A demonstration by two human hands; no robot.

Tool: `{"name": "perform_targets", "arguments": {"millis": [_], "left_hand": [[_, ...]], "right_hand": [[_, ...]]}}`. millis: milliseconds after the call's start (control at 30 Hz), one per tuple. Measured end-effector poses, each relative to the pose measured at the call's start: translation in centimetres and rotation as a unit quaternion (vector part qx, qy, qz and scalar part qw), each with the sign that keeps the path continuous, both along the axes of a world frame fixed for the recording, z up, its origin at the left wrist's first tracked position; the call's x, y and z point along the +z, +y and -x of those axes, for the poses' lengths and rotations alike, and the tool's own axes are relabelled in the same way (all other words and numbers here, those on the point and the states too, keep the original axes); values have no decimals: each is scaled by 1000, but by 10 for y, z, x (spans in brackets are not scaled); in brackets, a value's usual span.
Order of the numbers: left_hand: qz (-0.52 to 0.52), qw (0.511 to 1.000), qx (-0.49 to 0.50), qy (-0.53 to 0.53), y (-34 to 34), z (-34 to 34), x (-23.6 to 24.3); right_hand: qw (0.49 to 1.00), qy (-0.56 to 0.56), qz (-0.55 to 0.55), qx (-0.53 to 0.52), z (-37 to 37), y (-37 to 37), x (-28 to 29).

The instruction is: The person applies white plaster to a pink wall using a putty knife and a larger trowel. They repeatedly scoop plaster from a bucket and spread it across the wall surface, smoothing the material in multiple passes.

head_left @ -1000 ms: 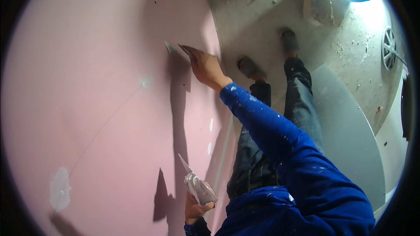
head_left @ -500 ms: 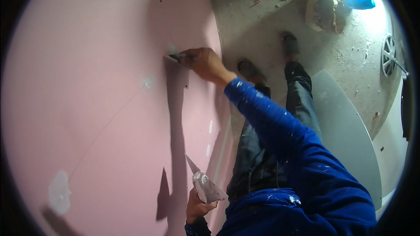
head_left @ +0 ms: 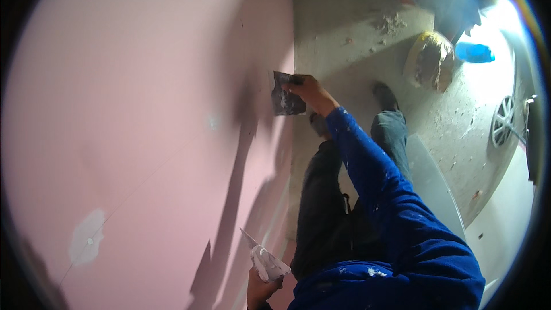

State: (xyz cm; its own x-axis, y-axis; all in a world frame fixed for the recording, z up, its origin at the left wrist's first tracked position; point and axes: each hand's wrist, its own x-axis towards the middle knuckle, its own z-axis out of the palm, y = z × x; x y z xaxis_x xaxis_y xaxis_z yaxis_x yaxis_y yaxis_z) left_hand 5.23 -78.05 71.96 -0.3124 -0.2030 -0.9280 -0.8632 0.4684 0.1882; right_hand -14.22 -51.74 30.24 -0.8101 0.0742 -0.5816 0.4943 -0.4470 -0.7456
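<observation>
My right hand [head_left: 311, 92] grips a dark, wide-bladed putty knife [head_left: 288, 96] smeared with pale filler. Its blade is turned broadside beside the pink wallboard [head_left: 143, 126]; I cannot tell whether it touches the board. Low in the view, my left hand [head_left: 263, 287] is closed around a pointed metal plate [head_left: 267, 264] loaded with whitish filler. A pale filler patch [head_left: 89, 241] with a dot at its middle marks the board at lower left. A fainter patch [head_left: 213, 122] lies nearer the right hand, and a thin line runs between the two.
On the concrete floor [head_left: 344, 28] stands an opened bag [head_left: 430, 62], with a blue bottle-like object [head_left: 475, 53] beside it under a bright light. A grey spoked wheel [head_left: 503, 121] is at the far right. A pale board [head_left: 433, 178] lies by my legs; crumbs of debris are scattered about.
My right hand has drawn the putty knife away from its spot on the wall, rightward, and turned its blade broadside. My left hand with the filler plate sits slightly lower. The view has shifted.
</observation>
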Motion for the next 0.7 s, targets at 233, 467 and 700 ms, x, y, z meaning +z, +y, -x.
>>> {"name": "perform_targets", "arguments": {"millis": [233, 467, 700], "left_hand": [[-31, 998, 4, 57, 59, 0, -89], [-106, 956, -81, 262, 74, 57, -239], [-157, 905, -66, 389, 33, 107, -401]], "right_hand": [[952, 187, -242, 0, 56, 48, 37], [813, 365, -450, -59, 126, 21, 13], [809, 378, -451, 1, 109, 3, -91]]}}
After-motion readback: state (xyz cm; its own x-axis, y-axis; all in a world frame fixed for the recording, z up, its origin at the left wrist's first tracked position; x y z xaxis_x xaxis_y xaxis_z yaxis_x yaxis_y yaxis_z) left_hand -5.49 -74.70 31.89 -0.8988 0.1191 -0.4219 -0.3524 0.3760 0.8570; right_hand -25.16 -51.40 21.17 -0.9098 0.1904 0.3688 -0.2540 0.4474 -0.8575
